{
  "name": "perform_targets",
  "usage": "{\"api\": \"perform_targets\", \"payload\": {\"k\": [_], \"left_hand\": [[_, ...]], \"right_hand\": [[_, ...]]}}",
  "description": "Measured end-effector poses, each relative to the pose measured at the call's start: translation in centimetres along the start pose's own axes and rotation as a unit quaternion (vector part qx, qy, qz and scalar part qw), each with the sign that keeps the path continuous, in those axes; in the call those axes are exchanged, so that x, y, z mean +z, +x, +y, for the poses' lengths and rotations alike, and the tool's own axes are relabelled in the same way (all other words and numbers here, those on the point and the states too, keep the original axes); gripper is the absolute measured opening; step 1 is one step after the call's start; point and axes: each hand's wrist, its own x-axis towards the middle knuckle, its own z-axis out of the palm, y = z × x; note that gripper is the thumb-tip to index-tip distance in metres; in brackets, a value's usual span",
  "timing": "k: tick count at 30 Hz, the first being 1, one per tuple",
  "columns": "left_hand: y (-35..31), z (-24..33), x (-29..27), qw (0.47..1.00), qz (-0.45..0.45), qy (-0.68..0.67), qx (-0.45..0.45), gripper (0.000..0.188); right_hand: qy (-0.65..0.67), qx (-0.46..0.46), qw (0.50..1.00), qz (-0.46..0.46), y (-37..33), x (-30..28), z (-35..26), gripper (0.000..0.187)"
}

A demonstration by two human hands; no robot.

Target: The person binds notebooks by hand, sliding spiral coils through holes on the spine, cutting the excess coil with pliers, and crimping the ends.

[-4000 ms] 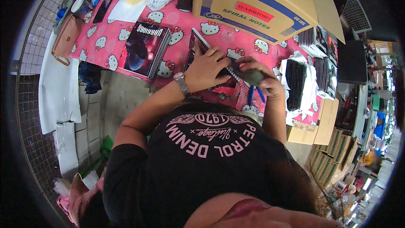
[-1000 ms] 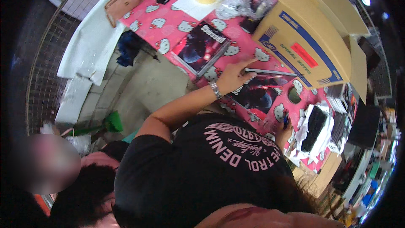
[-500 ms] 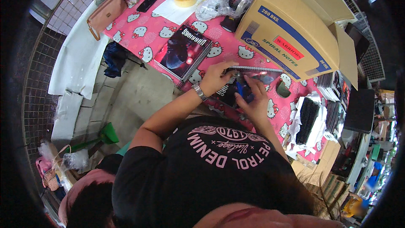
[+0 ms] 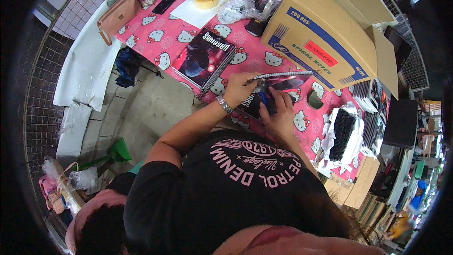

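A spiral notebook (image 4: 250, 107) with a dark printed cover lies in front of me at the table's near edge, its coil along the far side. My left hand (image 4: 239, 90) is closed on the coil's left end, fingers pinching the edge. My right hand (image 4: 279, 110) rests over the cover, its fingers curled around a small tool with a blue handle (image 4: 264, 98). The hand partly hides the tool, so its exact kind cannot be made out. To the left of my left hand lies another spiral notebook (image 4: 203, 60), its dark and red cover facing up.
A large open carton (image 4: 302, 42) stands at the far right. Stacked notebooks (image 4: 343, 134) with black coils lie on the right. Farther back are a tape roll (image 4: 206, 0), a phone (image 4: 165, 3), a pink pouch (image 4: 120, 16) and a clear plastic bag (image 4: 245, 5). The table has a pink patterned cover (image 4: 238, 73).
The right hand has shifted slightly left across the cover, fingers drawn closer together. The coil's right end has moved slightly left and up. The left hand keeps its hold at the left end.
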Motion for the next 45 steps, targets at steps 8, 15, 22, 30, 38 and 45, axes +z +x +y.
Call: {"api": "perform_targets", "payload": {"k": [8, 15, 22, 30, 38, 45], "left_hand": [[-0.6, 1.8, -0.6, 0.998, -0.042, -0.019, -0.031, 0.032], [-0.5, 0.5, -0.4, 0.995, 0.008, 0.077, 0.058, 0.031], [1.4, 2.8, -10.8, 0.970, 0.202, -0.079, -0.108, 0.025], [0.4, -8.4, -21.6, 0.930, 0.356, 0.062, -0.071, 0.024], [0.8, -8.9, -20.7, 0.903, 0.311, 0.283, -0.084, 0.028], [-0.1, -10.5, -21.4, 0.896, 0.319, 0.298, -0.077, 0.026]], "right_hand": [[-0.028, -0.056, 0.998, -0.029, 0.4, -0.6, -0.4, 0.050], [0.670, 0.352, 0.621, -0.204, 1.3, -1.1, -0.2, 0.037], [0.212, 0.167, 0.962, -0.030, -2.7, -3.4, 7.2, 0.042], [-0.133, 0.139, 0.981, 0.012, -12.1, -5.0, 17.9, 0.046], [-0.363, 0.353, 0.853, 0.123, -9.2, -17.8, 28.3, 0.039], [-0.352, 0.307, 0.884, 0.030, -10.3, -16.1, 34.8, 0.040]]}}
